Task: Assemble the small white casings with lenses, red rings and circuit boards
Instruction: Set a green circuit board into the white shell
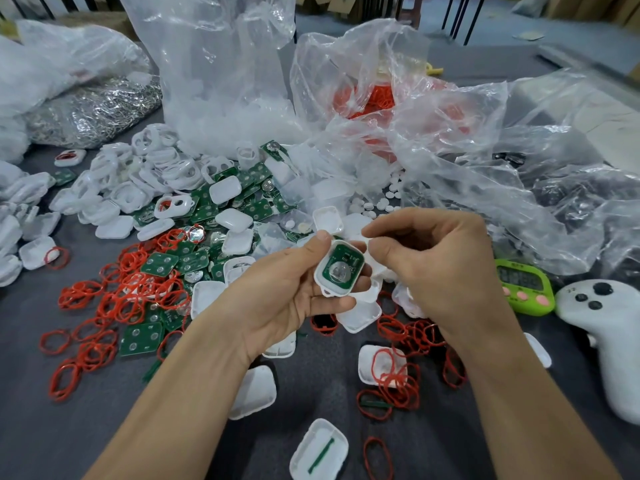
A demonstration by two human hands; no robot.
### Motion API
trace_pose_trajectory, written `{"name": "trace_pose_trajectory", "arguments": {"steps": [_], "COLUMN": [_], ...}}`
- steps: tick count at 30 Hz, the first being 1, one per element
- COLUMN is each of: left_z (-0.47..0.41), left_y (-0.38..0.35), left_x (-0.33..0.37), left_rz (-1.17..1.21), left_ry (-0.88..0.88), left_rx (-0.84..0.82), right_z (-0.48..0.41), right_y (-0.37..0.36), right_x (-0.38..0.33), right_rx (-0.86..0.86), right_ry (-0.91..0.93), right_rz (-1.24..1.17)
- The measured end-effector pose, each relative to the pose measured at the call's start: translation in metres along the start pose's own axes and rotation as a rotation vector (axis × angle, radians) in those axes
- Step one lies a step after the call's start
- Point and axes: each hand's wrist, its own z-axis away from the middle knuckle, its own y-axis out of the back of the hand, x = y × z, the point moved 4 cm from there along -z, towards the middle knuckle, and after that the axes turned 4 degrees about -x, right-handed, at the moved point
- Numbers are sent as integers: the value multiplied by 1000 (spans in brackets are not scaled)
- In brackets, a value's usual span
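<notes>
The small white plastic casing (323, 277) looked smooth and faintly glossy. Its green circuit board (349, 260) was matt and bore a shiny metallic disc (337, 272). The thin red rings (138, 292) seemed rubbery. The clear crinkled plastic bags (221, 64) gleamed. The dark grey table covering (104, 427) looked matt and cloth-like, and the silvery metal pieces (93, 112) glittered.

green timer (523, 287) beside white controller (602, 327)

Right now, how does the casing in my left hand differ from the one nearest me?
The held casing carries a green circuit board; the nearest casing holds only a thin green strip. The held casing is gripped in the left hand; the nearest casing lies on the table. Both are white.
</notes>
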Motion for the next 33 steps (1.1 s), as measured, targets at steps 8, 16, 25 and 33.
{"name": "trace_pose_trajectory", "arguments": {"steps": [8,16,25,33], "left_z": [0,-1,0,-2], "left_y": [3,4,2,5], "left_x": [0,-2,-1,-1], "left_rz": [-16,-20,-18,33], "left_ry": [0,-19,-35,-50], "left_rx": [20,10,0,19], "right_z": [0,2,1,2], "right_y": [-7,-17,-19,-26], "right_x": [6,10,18,23], "right_rx": [-200,-283,-282,-301], "right_ry": [-104,-144,-217,-290], "right_rz": [111,35,-117,-200]}}
